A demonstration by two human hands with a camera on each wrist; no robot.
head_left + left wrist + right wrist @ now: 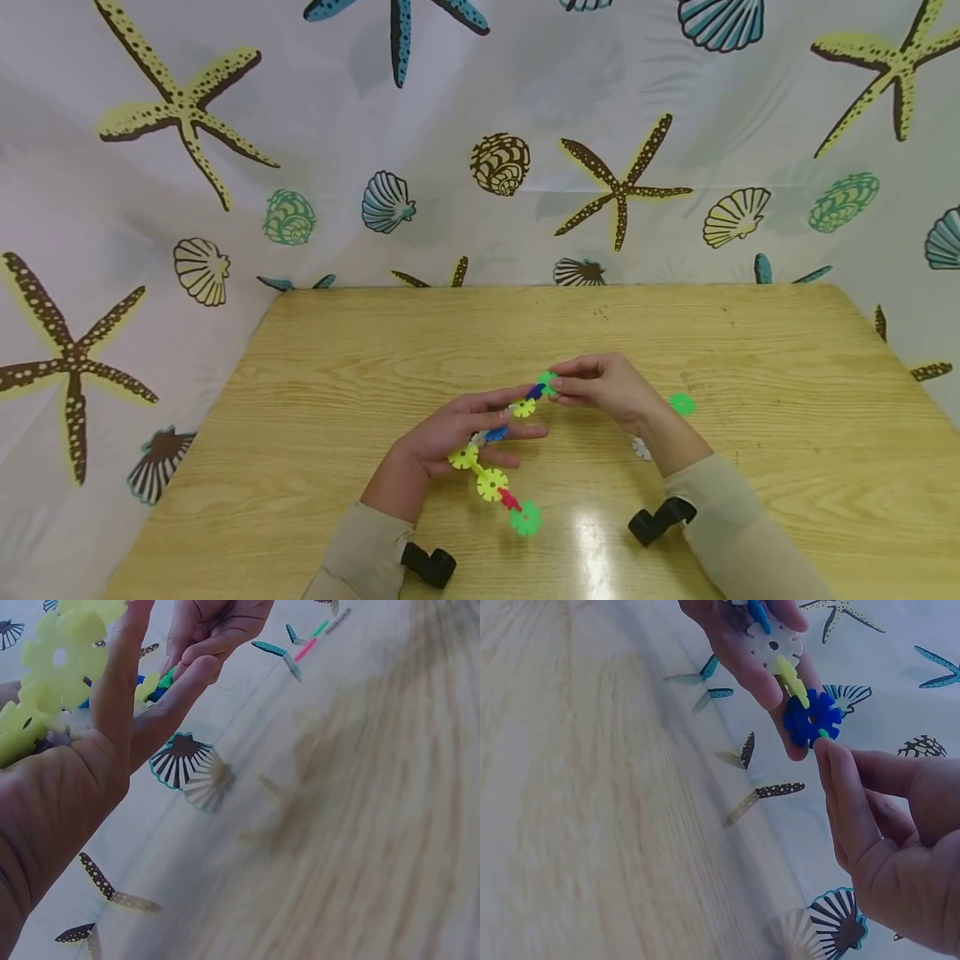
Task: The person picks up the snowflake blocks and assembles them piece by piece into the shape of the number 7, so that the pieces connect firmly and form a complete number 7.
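A chain of slotted plastic snowflake discs (492, 484) runs through my left hand (442, 433), which holds it between thumb and fingers. Its lower end hangs past the palm, with yellow discs, a red disc (509, 499) and a green disc (526, 518). At the upper end, my right hand (618, 392) pinches a green disc (548, 383) between thumb and fingertips. That disc meets a dark blue disc (812, 718), joined to a yellow disc (792, 681) and a white disc (775, 646). Whether the green disc is fully slotted in, I cannot tell.
On the wooden table (337, 358), a loose green disc (682, 404) and a white disc (641, 448) lie by the right forearm. A pink disc (305, 649) also shows in the left wrist view. Patterned cloth (450, 225) rises behind the table's far edge.
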